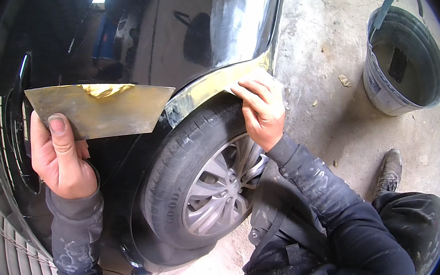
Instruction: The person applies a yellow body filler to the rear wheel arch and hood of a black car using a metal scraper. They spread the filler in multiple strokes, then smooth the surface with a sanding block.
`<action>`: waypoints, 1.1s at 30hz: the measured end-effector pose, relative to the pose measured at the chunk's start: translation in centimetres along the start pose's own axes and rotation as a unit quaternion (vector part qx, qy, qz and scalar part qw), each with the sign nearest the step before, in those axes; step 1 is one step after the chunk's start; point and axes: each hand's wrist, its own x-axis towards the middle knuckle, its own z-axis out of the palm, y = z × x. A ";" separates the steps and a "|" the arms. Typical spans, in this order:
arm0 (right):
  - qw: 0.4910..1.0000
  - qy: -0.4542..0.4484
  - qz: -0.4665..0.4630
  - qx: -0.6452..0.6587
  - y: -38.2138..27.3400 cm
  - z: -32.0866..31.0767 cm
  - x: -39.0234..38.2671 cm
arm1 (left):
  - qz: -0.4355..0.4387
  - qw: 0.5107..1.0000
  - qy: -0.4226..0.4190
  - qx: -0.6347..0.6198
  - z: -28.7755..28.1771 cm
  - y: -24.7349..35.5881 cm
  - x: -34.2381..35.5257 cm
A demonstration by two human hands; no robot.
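My left hand [65, 160] grips a flat metal filler spreader plate [120, 115], thumb on top of its face. A dab of yellow body filler [107, 89] lies along the plate's far edge. Across from it, the fingers of my right hand [263, 110] are curled together against the wheel arch [198, 89] of a black car. Yellow filler coats that arch lip, with a greyish patch at its left end. Whatever my right fingers pinch, if anything, is hidden by the hand. The plate's right corner overlaps the arch's left end in view.
Below the arch is the tyre [161, 171] with a silver alloy wheel [221, 191]. A dark bucket [373, 79] with a raised handle stands on the concrete floor [328, 130] at the right; a dark block lies inside. My shoe [390, 169] is nearby.
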 end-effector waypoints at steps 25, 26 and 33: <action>0.849 -0.101 0.425 0.298 -4.2 -15.1 9.3 | 0.193 0.969 0.025 0.154 -3.1 2.1 4.2; 0.848 -0.129 0.431 0.280 -5.1 -15.6 9.9 | 0.273 0.922 0.074 0.264 -3.6 2.3 4.9; 0.910 -0.347 0.223 -0.044 -10.2 -23.0 20.2 | 0.110 0.965 0.067 0.230 -10.5 -0.5 7.1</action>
